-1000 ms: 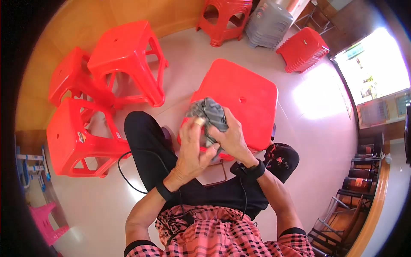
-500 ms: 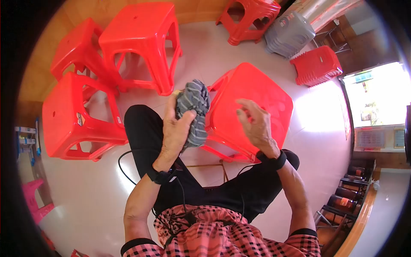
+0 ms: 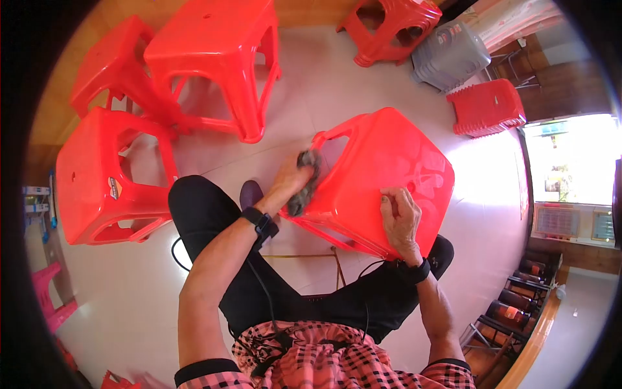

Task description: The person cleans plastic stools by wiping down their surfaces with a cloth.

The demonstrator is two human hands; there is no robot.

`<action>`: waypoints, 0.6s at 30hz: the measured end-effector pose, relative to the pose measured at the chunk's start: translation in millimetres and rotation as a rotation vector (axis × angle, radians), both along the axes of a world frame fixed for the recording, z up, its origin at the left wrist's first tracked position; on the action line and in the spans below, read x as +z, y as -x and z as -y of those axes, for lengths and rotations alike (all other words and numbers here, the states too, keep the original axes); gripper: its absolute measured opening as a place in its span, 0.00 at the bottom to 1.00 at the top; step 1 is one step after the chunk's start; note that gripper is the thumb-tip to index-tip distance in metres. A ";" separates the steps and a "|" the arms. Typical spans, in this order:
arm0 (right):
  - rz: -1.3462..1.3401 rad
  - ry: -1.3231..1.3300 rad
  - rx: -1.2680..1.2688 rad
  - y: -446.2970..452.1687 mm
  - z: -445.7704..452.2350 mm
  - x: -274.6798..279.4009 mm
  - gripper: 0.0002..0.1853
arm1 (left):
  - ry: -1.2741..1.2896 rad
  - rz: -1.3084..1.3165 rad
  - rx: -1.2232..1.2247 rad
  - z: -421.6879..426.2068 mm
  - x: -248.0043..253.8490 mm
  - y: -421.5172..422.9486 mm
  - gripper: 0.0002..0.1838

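Between my knees stands a red plastic stool [image 3: 369, 175], tilted in view, with wet-looking marks on its seat near the centre hole. My left hand [image 3: 289, 179] is closed round a bunched grey cloth [image 3: 304, 185] and presses it at the left side of the stool, by a leg. Resting on the near right part of the seat is my right hand [image 3: 401, 220], its fingers curled and somewhat apart, with nothing visible in them. Each of my wrists wears a black band.
Several red stools [image 3: 214, 39] stand at the left and upper left. At the top right are another red stool [image 3: 389, 29], a grey stack [image 3: 450, 55] and a red stack [image 3: 486, 107] of stools. A rack with bottles [image 3: 508, 311] is at the right.
The cloth was first in both hands, then in my left hand alone. My left hand has now lowered it to the stool's left side. My right hand has come down onto the seat.
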State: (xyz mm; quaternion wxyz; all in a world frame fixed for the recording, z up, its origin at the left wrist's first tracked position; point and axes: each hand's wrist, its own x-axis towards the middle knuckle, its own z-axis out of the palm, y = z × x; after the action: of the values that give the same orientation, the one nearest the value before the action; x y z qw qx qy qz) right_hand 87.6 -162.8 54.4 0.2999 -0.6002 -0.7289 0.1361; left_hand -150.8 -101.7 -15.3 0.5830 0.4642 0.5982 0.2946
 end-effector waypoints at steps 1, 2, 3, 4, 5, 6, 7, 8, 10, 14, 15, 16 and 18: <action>0.006 -0.008 0.008 1.0 0.0 0.3 0.06 | -0.018 0.163 0.049 -7.6 25.3 -3.5 0.26; 0.007 0.001 0.007 1.8 0.1 0.1 0.06 | -0.010 0.164 0.048 -13.8 38.3 -9.2 0.26; -0.016 0.005 0.003 1.8 0.4 0.0 0.06 | -0.208 0.157 0.041 -19.6 48.8 -16.4 0.26; -0.038 0.006 -0.003 2.1 0.0 -0.5 0.06 | -0.411 0.149 0.031 -24.6 53.1 -21.0 0.26; -0.038 0.004 -0.010 1.7 -0.7 -1.2 0.06 | -0.412 0.151 0.023 -29.2 42.3 -28.1 0.26; -0.025 0.011 -0.007 0.5 -0.7 -1.4 0.06 | -0.534 0.087 0.030 -33.4 21.7 -39.4 0.26; -0.010 0.018 -0.004 -0.9 -0.3 -1.5 0.06 | -0.656 0.026 0.039 -36.3 7.1 -48.8 0.26; -0.005 0.014 -0.013 -0.9 -0.5 -1.2 0.06 | -0.659 0.034 0.031 -38.3 0.8 -49.8 0.26; -0.021 0.033 -0.019 0.1 0.1 -0.1 0.06 | -0.461 -0.038 -0.078 -38.3 -13.8 -37.6 0.27; -0.025 0.020 -0.022 0.3 -2.6 0.0 0.05 | -0.213 -0.177 -0.295 -41.6 -94.1 -22.3 0.27; -0.037 0.030 -0.019 0.1 -2.0 0.7 0.05 | -0.241 -0.238 -0.254 -46.3 -72.6 -21.6 0.27; -0.050 0.046 -0.017 -0.3 0.3 1.3 0.05 | -0.227 -0.217 -0.202 -57.2 -56.3 -22.8 0.27; -0.055 0.057 -0.024 0.5 1.2 1.4 0.05 | -0.396 -0.189 -0.060 -81.1 -26.8 -27.3 0.27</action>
State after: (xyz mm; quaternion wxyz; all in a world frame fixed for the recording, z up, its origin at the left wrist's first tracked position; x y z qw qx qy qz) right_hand 87.1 -164.0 55.8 0.3045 -0.6133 -0.7088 0.1696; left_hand -123.5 -20.6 -42.1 0.4305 0.6128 0.5665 0.3439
